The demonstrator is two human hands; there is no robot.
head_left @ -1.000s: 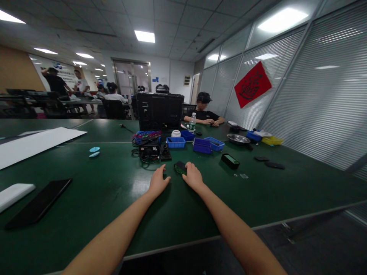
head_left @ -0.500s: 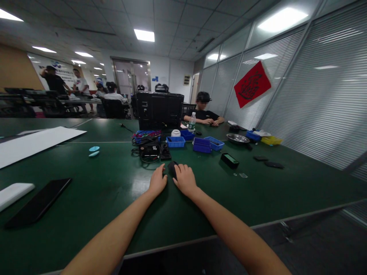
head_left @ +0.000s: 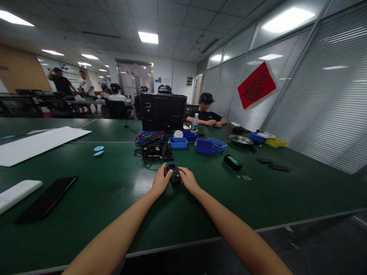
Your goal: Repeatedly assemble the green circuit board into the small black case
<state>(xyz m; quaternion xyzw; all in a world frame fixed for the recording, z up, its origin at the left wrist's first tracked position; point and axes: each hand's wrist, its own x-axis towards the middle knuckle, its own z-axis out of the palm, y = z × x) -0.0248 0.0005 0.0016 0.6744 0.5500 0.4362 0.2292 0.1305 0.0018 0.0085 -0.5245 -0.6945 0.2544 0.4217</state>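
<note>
Between my two hands is a small black handheld device point(head_left: 175, 176), with a dark screen at its far end and a few buttons nearer to me. My left hand point(head_left: 161, 180) grips its left side, the thumb lying along the near edge of the screen. On the other side, the fingers of my right hand point(head_left: 189, 180) close on the device's right edge. Just beyond my hands lie a black box with cables point(head_left: 152, 151) and a small black stand-like part point(head_left: 168, 152).
Blue trays point(head_left: 178, 143), a white ball point(head_left: 178, 134), a water bottle point(head_left: 194, 123) and a monitor point(head_left: 163, 111) stand farther back. To the right are a black box with a green top point(head_left: 233, 162) and a metal bowl point(head_left: 241, 140). A black slab point(head_left: 47, 199) lies left. Another person point(head_left: 206, 112) sits across.
The device has turned so its screen and buttons now face up toward me. My left hand has come onto its left side, and my right hand has shifted from its top to its right edge.
</note>
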